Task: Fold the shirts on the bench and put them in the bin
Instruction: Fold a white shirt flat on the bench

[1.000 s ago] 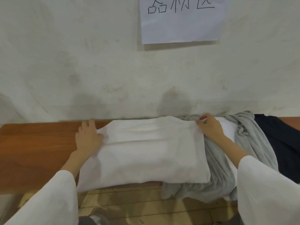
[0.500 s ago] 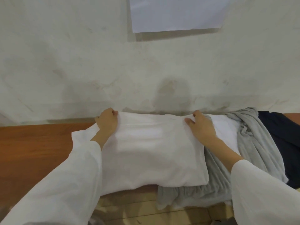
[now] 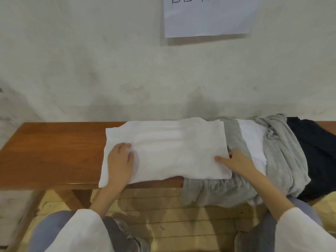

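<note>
A white shirt (image 3: pixel 172 150) lies folded into a flat rectangle on the brown wooden bench (image 3: pixel 54 151), its right end overlapping a grey shirt (image 3: pixel 281 160). My left hand (image 3: pixel 120 159) rests flat on the shirt's near left part. At the shirt's right edge, my right hand (image 3: pixel 234 160) has its thumb on top and its fingers tucked under the cloth. No bin is in view.
In the heap at the right, another white garment (image 3: pixel 252 140) lies between grey folds, and a dark navy garment (image 3: pixel 318 151) lies beyond them. The grey cloth hangs over the bench's front edge. A paper sheet (image 3: pixel 209 17) hangs on the wall behind.
Both hands came from the shirt's far edge to its near part. The shirt, which hung over the front edge, now lies flat on the bench.
</note>
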Motion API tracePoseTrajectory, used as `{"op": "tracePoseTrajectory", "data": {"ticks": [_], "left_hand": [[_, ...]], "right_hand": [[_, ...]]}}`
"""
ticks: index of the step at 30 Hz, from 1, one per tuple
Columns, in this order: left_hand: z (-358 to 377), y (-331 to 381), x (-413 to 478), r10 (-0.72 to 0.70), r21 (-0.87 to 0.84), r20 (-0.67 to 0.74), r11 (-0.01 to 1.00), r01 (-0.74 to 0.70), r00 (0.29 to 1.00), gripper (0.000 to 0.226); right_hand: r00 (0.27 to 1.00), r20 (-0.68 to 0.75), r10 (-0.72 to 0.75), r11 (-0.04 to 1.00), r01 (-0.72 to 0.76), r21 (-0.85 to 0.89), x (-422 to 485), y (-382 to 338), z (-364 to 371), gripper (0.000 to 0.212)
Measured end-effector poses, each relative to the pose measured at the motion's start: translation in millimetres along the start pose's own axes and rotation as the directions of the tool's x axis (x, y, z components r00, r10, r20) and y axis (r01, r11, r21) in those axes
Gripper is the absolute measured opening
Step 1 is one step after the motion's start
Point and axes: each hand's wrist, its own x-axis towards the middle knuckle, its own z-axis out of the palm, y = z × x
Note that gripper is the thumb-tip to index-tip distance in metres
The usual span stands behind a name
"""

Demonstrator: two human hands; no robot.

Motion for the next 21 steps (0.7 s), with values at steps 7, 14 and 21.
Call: {"op": "tracePoseTrajectory", "data": {"ticks": [7,14,21], "left_hand": [[-38,-35,-58,-0.406,-0.040,-0.136,0.914,0.405,0.904,0.015],[-47,-27,-67,-0.542,-0.355,0.139,0.754,0.552,0.829,0.025],[-84,-36,-62,-0.690,-0.734,0.157,0.397,0.551,0.706,0.004]], "right_hand": [[0.999,-0.048,-0.019,0.941,0.034,0.338,-25,-11,14,0.045],[0.989,-0.036,0.144,0.730,-0.081,0.679,-46,3,22,0.025],[0.971,-0.191,0.141,0.762,0.017,0.647,-58,25,-20,0.018]]}}
